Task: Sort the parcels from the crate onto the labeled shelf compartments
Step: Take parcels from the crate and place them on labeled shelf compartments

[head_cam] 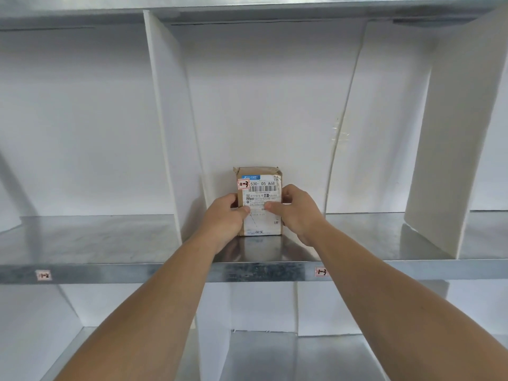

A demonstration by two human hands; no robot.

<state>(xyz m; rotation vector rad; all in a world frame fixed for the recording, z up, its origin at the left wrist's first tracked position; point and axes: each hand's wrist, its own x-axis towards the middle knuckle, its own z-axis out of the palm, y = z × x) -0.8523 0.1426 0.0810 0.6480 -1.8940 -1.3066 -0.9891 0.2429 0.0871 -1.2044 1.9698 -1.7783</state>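
One brown parcel (259, 188) stands upright in the compartment above the 1-3 label (321, 271), one of two edge labels, with left hand (225, 217) and right hand (298, 213) each curled round a side of it.

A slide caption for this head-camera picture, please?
Left hand and right hand hold a parcel tagged 1-3 upright in the compartment labeled 1-3.

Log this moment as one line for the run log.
parcel: tagged 1-3, upright on shelf | slot: above label 1-3 | left hand: grips left side | right hand: grips right side
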